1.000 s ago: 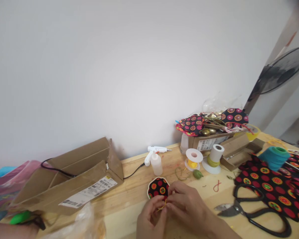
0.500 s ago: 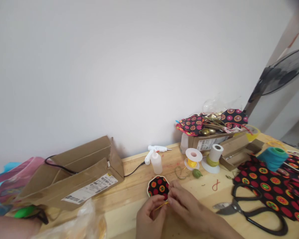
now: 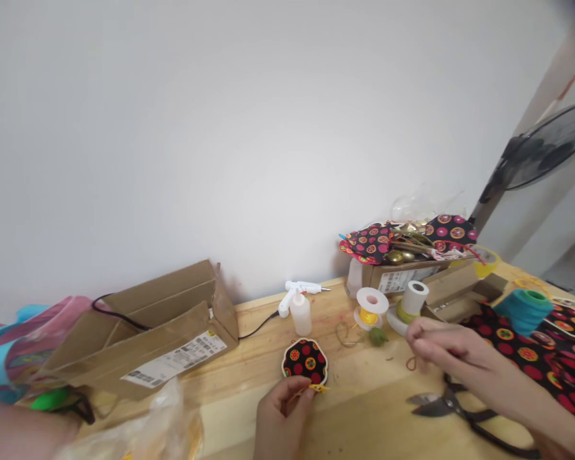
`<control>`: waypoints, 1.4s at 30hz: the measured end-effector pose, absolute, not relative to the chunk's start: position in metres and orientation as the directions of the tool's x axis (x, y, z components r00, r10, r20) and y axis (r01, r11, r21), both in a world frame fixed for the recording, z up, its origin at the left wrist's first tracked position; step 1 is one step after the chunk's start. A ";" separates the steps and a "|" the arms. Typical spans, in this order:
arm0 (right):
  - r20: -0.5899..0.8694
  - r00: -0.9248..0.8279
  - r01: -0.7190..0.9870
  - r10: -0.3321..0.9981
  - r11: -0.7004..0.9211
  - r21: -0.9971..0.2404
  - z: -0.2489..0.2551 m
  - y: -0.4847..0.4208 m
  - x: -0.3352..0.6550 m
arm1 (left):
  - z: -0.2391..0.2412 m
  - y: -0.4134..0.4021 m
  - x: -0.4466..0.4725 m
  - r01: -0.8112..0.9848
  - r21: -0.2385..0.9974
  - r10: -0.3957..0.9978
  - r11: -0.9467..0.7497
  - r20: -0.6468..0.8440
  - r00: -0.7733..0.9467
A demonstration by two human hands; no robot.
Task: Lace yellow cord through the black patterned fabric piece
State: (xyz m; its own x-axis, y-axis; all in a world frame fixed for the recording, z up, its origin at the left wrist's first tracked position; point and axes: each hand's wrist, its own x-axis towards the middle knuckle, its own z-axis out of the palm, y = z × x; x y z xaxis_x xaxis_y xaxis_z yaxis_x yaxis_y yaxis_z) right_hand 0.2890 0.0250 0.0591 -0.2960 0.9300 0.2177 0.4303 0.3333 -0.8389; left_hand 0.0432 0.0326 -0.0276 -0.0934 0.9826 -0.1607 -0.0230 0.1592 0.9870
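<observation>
My left hand (image 3: 286, 415) pinches a yellow cord (image 3: 317, 388) between thumb and fingertips. Just above those fingertips lies a flower-shaped patterned fabric piece (image 3: 305, 362), black with red and orange motifs and a pale edge. My right hand (image 3: 441, 345) is closed over the table farther right; what its fingers hold, if anything, is hidden. Beneath its fingertips shows the loop of a red cord (image 3: 411, 365), the rest of it covered by the hand. Black-handled scissors (image 3: 436, 406) lie below my right hand, partly hidden by the forearm.
A white bottle (image 3: 301, 314) and a glue gun (image 3: 292, 295) stand behind the fabric piece. Rightward are a yellow cord spool (image 3: 371, 310), a green cord spool (image 3: 415, 297), a teal thread cone (image 3: 524, 312) and patterned cloth (image 3: 522, 351). An open cardboard box (image 3: 172, 348) is at left.
My right hand has left the yellow cord and moved right, over the red cord and toward the scissors. My left hand keeps its pinch near the fabric piece, which is now fully uncovered.
</observation>
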 end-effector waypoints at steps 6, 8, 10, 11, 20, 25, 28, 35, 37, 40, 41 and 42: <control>0.301 -0.374 0.677 0.877 0.480 -0.558 0.010 0.033 0.216 | -0.021 0.031 0.046 0.022 0.986 0.987 0.162 -0.162 -0.003; 0.247 -0.435 0.728 0.866 0.499 -0.470 0.000 0.039 0.201 | -0.020 0.030 0.047 0.019 0.987 0.987 0.157 -0.158 0.011; 0.220 -0.474 0.734 0.853 0.520 -0.437 0.000 0.046 0.198 | -0.020 0.030 0.047 0.032 0.988 0.988 0.154 -0.154 0.017; 0.224 -0.485 0.727 0.845 0.532 -0.434 0.003 0.049 0.200 | -0.021 0.029 0.047 0.049 0.987 0.988 0.151 -0.152 0.021; 0.248 -0.281 0.500 0.927 0.362 -0.787 0.002 0.055 0.215 | -0.023 0.034 0.048 0.103 0.972 0.976 0.210 -0.215 0.043; 0.122 -0.171 0.154 0.978 0.149 -0.977 -0.009 0.051 0.207 | -0.027 0.035 0.050 0.052 0.984 0.985 0.169 -0.168 -0.025; 0.035 -0.163 -0.063 0.986 0.025 -0.998 -0.011 0.049 0.203 | -0.030 0.033 0.053 0.045 0.991 0.990 0.124 -0.121 -0.067; -0.070 -0.120 -0.208 0.990 -0.094 -0.974 -0.016 0.052 0.202 | -0.025 0.029 0.059 0.227 0.974 1.000 -0.002 0.008 -0.022; -0.090 -0.117 -0.233 0.989 -0.115 -0.966 -0.018 0.053 0.203 | -0.024 0.029 0.060 0.288 0.956 0.999 -0.050 0.049 0.009; -0.108 -0.129 -0.265 0.986 -0.139 -0.954 -0.020 0.054 0.203 | -0.023 0.030 0.061 0.373 0.923 0.995 -0.094 0.092 0.024; -0.108 -0.128 -0.275 0.986 -0.140 -0.951 -0.021 0.054 0.203 | -0.023 0.031 0.062 0.409 0.905 0.993 -0.115 0.110 0.035; -0.106 -0.126 -0.283 0.986 -0.138 -0.949 -0.021 0.055 0.203 | -0.022 0.032 0.062 0.446 0.884 0.990 -0.138 0.128 0.052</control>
State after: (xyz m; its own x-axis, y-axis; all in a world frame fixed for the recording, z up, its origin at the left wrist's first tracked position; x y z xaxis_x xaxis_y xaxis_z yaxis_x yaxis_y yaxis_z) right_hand 0.2035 0.0545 -0.0206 -0.1256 0.9864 -0.1062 -0.2834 -0.1382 -0.9490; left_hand 0.0622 0.0318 -0.0220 0.0521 0.9904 0.1278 0.4461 -0.1375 0.8843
